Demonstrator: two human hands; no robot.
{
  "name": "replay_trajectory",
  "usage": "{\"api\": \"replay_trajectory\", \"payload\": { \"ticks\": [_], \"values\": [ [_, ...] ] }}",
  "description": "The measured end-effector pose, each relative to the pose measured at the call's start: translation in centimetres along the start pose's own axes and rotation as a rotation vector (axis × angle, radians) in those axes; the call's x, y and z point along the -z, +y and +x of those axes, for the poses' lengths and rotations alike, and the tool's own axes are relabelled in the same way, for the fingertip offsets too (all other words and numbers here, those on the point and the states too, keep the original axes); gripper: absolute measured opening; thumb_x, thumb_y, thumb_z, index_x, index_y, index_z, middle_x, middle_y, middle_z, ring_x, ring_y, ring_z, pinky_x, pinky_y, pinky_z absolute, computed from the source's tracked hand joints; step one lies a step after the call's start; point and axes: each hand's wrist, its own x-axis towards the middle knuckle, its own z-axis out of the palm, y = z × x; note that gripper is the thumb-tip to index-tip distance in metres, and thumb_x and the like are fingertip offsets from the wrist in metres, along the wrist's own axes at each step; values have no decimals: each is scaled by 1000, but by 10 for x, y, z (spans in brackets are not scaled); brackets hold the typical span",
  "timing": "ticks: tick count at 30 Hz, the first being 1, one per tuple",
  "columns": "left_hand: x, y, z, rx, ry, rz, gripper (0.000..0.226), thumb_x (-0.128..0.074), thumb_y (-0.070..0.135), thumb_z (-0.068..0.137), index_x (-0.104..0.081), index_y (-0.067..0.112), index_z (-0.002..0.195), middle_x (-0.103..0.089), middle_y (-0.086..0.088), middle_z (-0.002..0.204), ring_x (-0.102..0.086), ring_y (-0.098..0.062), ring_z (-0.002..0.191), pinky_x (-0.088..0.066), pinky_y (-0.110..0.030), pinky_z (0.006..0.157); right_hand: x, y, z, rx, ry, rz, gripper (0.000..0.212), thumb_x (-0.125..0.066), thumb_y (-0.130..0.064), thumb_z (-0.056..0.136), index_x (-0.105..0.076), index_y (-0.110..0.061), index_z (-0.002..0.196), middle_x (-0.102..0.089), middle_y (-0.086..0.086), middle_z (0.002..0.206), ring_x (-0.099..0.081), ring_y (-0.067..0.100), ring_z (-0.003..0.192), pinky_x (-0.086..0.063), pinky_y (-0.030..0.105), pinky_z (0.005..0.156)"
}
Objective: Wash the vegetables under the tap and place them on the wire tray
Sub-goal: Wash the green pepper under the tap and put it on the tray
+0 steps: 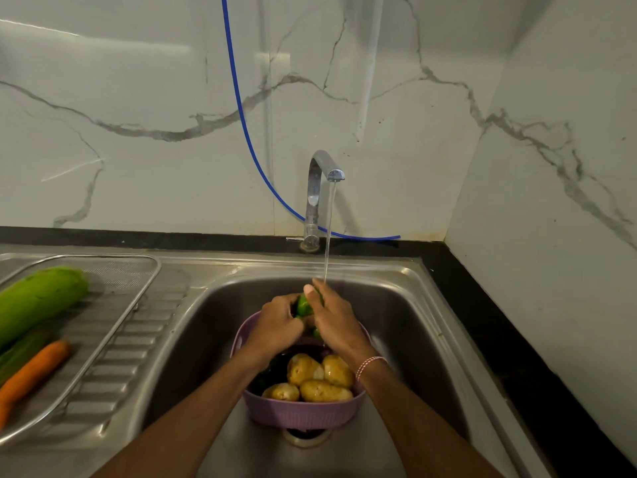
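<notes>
Both my hands hold a small green vegetable [305, 307] under the stream of water from the chrome tap [319, 188]. My left hand [279, 322] grips it from the left, and my right hand [331, 317] wraps it from the right, fingers up at the stream. Below them a purple basket [303, 414] stands in the sink [396, 322], holding several potatoes [320, 377] and some dark vegetables, partly hidden by my left forearm. At the left, the wire tray [138, 270] on the drainboard carries a large green gourd [38, 298], a carrot [31, 374] and a darker green vegetable [24, 350].
A blue hose [241, 115] hangs down the marble wall and runs behind the tap. A black counter edge [499, 322] borders the sink on the right, next to the side wall. The sink drain [305, 438] sits just in front of the basket.
</notes>
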Motion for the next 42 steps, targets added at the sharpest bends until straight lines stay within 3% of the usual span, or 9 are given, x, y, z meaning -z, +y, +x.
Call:
{"api": "replay_trajectory", "payload": {
  "ticks": [11, 15, 18, 21, 24, 27, 33, 36, 42],
  "values": [
    [-5, -7, 6, 149, 11, 87, 17, -72, 17, 85, -76, 20, 101, -78, 1, 86, -74, -14, 84, -63, -41, 80, 15, 22, 7, -75, -247, -105, 57, -47, -43, 109, -26, -44, 163, -34, 0, 169, -35, 24, 153, -32, 52, 126],
    [1, -9, 9, 103, 105, 328, 36, -76, 36, 84, -72, 18, 115, -76, -7, 103, -71, -26, 98, -58, -39, 86, 4, 15, 8, -11, -8, -288, 50, -59, -38, 106, -50, -32, 154, -59, 8, 149, -53, 27, 138, -43, 44, 117],
    [2, -11, 12, 164, 151, 236, 38, -77, 43, 82, -73, 20, 113, -76, -8, 102, -71, -28, 100, -58, -41, 89, 3, 3, 5, 15, 273, -284, 33, -80, -41, 91, -77, -31, 122, -80, -4, 111, -73, 17, 107, -59, 37, 97],
    [-4, -8, 11, 167, 159, 36, 42, -78, 36, 86, -67, 23, 125, -73, -3, 110, -68, -23, 102, -58, -46, 93, 11, -7, -1, -15, 401, -268, 22, -87, -43, 82, -82, -29, 99, -79, -9, 90, -71, 9, 88, -62, 32, 83],
    [-9, -6, 8, 107, 124, -92, 64, -71, 25, 94, -40, 41, 148, -59, 3, 124, -60, -22, 115, -56, -50, 99, 11, -10, -6, 38, 428, -350, 19, -80, -45, 89, -81, -32, 103, -78, -9, 92, -71, 11, 90, -61, 34, 82],
    [-6, -11, 8, 76, 113, -123, 45, -64, 26, 100, -47, 45, 137, -62, 4, 125, -61, -20, 115, -56, -50, 98, -1, -5, -6, 138, 338, -458, 23, -62, -29, 104, -75, -33, 122, -79, -2, 110, -72, 21, 103, -59, 37, 91],
    [-2, -7, 4, -75, -24, -245, 51, -63, 4, 98, -38, 25, 137, -55, 5, 129, -60, -8, 117, -57, -22, 87, -12, -7, 1, -42, 98, 377, 41, -41, -26, 113, -52, -31, 152, -43, -2, 162, -45, 17, 143, -42, 29, 113],
    [-3, -10, 8, -245, -81, -111, 53, -69, 5, 95, -38, 19, 136, -53, 1, 128, -61, -6, 113, -57, -26, 87, -6, 0, 10, -220, 153, 639, 41, -44, -30, 112, -50, -30, 153, -53, 2, 152, -56, 23, 134, -50, 45, 113],
    [0, -11, 6, -417, -145, 121, 59, -73, 33, 91, -35, 28, 135, -52, 5, 127, -61, -8, 112, -57, -33, 89, 7, 8, 14, -325, 228, 765, 22, -61, -36, 105, -74, -20, 109, -76, 18, 112, -74, 37, 104, -61, 58, 93]
  ]
}}
